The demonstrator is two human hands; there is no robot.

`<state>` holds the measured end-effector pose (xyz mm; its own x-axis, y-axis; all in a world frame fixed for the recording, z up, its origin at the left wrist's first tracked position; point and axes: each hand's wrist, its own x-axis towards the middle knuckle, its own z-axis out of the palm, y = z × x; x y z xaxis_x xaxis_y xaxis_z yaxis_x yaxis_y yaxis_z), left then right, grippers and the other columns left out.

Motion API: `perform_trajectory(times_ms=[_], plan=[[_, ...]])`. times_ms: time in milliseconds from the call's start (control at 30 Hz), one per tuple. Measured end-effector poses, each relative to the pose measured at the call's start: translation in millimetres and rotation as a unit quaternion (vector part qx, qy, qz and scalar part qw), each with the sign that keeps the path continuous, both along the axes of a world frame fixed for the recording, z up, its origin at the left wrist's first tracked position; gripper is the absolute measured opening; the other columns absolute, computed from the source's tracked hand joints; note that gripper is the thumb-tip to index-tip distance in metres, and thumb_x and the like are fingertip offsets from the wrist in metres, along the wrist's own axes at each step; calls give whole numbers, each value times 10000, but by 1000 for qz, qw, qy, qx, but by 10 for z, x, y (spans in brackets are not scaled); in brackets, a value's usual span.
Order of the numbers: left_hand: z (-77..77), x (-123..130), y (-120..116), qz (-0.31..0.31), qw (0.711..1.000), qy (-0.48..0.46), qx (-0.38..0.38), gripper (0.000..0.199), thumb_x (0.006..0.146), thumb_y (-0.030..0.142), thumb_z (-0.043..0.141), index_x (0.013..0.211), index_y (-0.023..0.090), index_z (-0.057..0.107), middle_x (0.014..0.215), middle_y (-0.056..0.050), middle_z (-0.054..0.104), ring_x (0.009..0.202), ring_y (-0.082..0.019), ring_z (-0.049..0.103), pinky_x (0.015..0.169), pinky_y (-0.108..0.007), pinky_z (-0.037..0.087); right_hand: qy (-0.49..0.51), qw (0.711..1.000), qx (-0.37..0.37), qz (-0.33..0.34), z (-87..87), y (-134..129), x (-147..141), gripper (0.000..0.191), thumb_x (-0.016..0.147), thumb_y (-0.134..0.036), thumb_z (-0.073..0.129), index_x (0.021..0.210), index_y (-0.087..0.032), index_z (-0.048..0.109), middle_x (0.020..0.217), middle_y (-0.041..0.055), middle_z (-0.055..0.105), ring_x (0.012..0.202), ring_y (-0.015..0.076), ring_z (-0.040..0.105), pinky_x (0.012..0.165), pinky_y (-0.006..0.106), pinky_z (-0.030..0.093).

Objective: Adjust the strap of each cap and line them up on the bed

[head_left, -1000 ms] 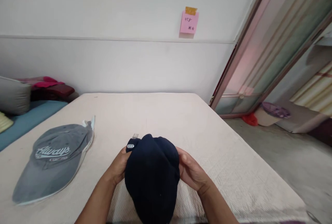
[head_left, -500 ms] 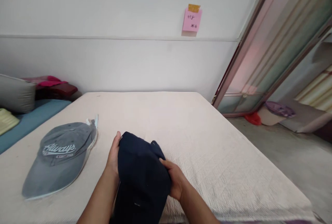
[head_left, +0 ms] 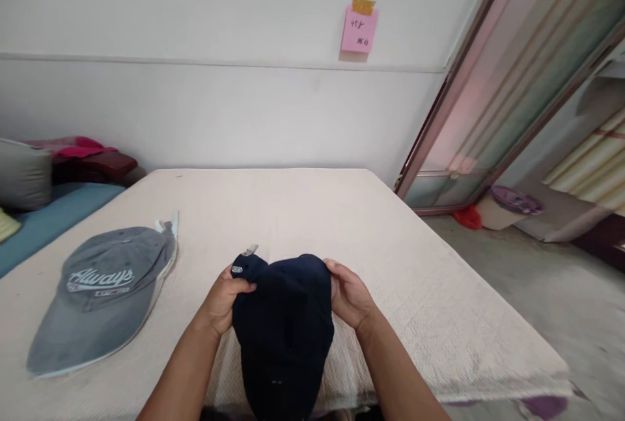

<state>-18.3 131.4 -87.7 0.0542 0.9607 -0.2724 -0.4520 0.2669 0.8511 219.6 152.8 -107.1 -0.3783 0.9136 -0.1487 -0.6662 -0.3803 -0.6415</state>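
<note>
A dark navy baseball cap (head_left: 286, 323) is held between my two hands at the near edge of the table, its brim toward me. My left hand (head_left: 224, 297) pinches the cap's back strap end, where a small white label and a pale tab show. On the other side, my right hand (head_left: 349, 291) grips the crown's edge, thumb on top and some fingers hidden behind it. To the left lies a grey baseball cap (head_left: 105, 294) with white "Always" lettering, its brim pointing toward the near left.
The table has a cream textured cloth (head_left: 439, 317). A pink note (head_left: 359, 30) is taped to the white wall behind. At left are a grey cushion (head_left: 24, 174) and a blue surface (head_left: 73, 203). A lined bin (head_left: 505, 209) stands on the floor at right, beside a sliding door.
The navy cap has been turned so its strap end is now in my left hand. My right hand has moved up along the right side of the crown. The grey cap stays put.
</note>
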Motion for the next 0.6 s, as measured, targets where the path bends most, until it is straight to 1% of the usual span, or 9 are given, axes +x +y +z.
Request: perform_trajectory(times_ms=[67,133,167,233,300,367,467,533,600], plan=[[-19,61,-11,-16,1000,2,1,290,472,-19,639,701,159,628,572,21,632,497,-134,575,509,-232,426,-4,999,41,12,29,-7,28,120,759,-264,685,796,-150,689,777,20,667,719,124,594,722,237,449],[-13,153,-44,-53,998,13,10,286,476,-31,608,691,152,651,570,22,631,500,-126,559,502,-224,409,-28,997,58,40,51,-41,23,201,799,-318,665,893,-143,696,866,47,676,784,139,607,771,256,451],[-2,201,-68,-79,997,16,19,306,486,-32,603,723,148,676,598,12,649,533,-136,573,530,-233,423,-43,996,58,59,61,-65,13,237,809,-332,661,944,-140,691,907,60,677,806,146,611,786,266,451],[24,282,-125,-130,991,6,41,383,509,-28,600,832,143,716,696,-18,696,646,-175,621,637,-269,465,-61,991,57,106,83,-117,-9,254,785,-291,689,986,-137,673,918,65,671,789,142,615,765,264,454],[45,326,-185,-171,983,-41,47,464,515,-5,600,935,147,724,786,-42,723,748,-217,651,739,-309,478,-56,985,58,155,111,-160,-19,230,732,-208,718,940,-131,659,859,48,659,729,126,607,713,243,449],[56,337,-236,-195,974,-111,28,468,522,52,613,967,149,723,815,-58,730,783,-243,663,770,-333,483,-36,982,66,173,141,-188,-7,183,700,-159,710,867,-126,642,808,38,642,690,116,595,679,230,442],[71,326,-277,-191,967,-169,-16,305,637,217,660,921,128,728,771,-86,724,752,-250,669,734,-339,498,-15,984,89,154,182,-206,50,143,690,-132,671,825,-127,623,811,50,636,710,132,598,682,241,444],[82,319,-280,-166,974,-148,-33,244,737,282,653,911,126,721,742,-85,715,706,-217,664,695,-307,500,-6,984,102,145,199,-213,102,136,693,-138,662,822,-128,620,806,56,632,713,142,597,670,246,443],[84,315,-273,-145,983,-111,-35,172,752,240,676,886,138,710,714,-59,703,631,-164,643,631,-254,485,-1,984,107,140,208,-222,151,115,727,-177,652,827,-129,623,756,47,615,677,133,578,630,236,430]])
